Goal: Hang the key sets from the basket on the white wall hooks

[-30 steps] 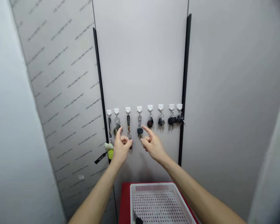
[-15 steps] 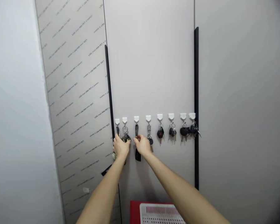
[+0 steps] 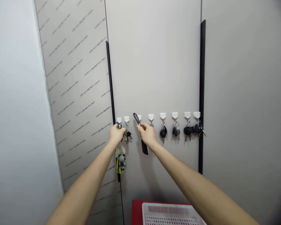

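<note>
Below the white hooks, my right hand [image 3: 148, 135] pinches a black car key [image 3: 144, 147] with a braided loop strap [image 3: 136, 118]. The strap's loop stands up in front of the third hook from the left, and the key hangs beneath my fingers. Near the leftmost hook [image 3: 119, 120], my left hand [image 3: 116, 135] is closed around the upper part of a keychain. Its charm [image 3: 122, 158], a small grey figure with yellow-green pieces, dangles below that hand. Just right of my left fingertips, a bunch of keys [image 3: 128, 134] hangs from the second hook [image 3: 126, 119].
More keys hang farther right, including a black key fob [image 3: 163, 132], a key bunch [image 3: 175, 130] and black-headed keys [image 3: 188, 130]. Black vertical handles [image 3: 202, 78] edge the grey cabinet panel [image 3: 154, 62]. A white perforated basket [image 3: 168, 210] sits low on a red surface [image 3: 137, 212].
My right hand has pulled the car key's strap off the third hook, tilting it left. My left hand has moved up and left to the leftmost keychain, whose charm now shows.
</note>
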### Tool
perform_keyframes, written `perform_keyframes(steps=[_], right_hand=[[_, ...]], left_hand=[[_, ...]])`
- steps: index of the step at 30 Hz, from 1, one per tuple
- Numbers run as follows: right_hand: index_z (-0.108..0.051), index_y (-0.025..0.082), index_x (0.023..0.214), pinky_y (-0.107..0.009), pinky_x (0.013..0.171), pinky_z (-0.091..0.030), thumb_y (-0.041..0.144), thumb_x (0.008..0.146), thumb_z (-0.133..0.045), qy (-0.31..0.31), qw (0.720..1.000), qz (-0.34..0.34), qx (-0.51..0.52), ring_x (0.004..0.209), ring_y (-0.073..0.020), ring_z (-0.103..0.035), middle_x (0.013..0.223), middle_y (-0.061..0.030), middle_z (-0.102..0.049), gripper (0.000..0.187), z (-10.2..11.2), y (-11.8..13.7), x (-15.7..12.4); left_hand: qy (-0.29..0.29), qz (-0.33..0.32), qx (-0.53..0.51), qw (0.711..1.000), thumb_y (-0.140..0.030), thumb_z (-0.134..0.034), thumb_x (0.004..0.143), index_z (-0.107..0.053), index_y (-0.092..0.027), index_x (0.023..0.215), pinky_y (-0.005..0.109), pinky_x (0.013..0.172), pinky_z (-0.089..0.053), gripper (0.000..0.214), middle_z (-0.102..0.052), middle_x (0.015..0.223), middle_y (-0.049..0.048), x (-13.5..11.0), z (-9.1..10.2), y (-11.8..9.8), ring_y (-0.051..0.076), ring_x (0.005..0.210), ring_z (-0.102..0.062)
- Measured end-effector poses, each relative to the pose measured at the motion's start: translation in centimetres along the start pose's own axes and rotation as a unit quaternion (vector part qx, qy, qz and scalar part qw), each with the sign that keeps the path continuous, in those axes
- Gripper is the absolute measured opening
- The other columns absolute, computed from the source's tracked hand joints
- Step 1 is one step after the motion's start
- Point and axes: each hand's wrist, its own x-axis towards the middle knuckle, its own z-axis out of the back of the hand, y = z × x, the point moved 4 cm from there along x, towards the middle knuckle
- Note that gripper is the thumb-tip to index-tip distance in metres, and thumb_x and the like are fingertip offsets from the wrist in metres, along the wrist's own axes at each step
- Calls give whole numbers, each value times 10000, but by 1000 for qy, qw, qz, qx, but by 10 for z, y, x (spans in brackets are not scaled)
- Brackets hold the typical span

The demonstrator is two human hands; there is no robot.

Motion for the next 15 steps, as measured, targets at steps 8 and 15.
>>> perform_keyframes(steps=[8, 15], right_hand=[[-542, 138, 698, -189, 426, -296, 367, 598, -445, 57, 995, -28, 81, 420, -60, -373, 483, 31, -443, 268, 4, -2, -4], [-461, 150, 733, -165, 376, -284, 355, 593, -450, 119, 952, -95, 267, 380, -28, -351, 536, 45, -430, 249, -19, 4, -9]], left_hand=[[147, 65, -42, 986, -148, -485, 478, -461, -122, 457, 194, 382, -308, 41, -458, 401, -19, 24, 5, -23, 64, 351, -392], [196, 153, -111, 962, -138, -491, 508, -461, -114, 448, 183, 365, -308, 71, -473, 396, -12, 13, 8, -19, 51, 329, -395]])
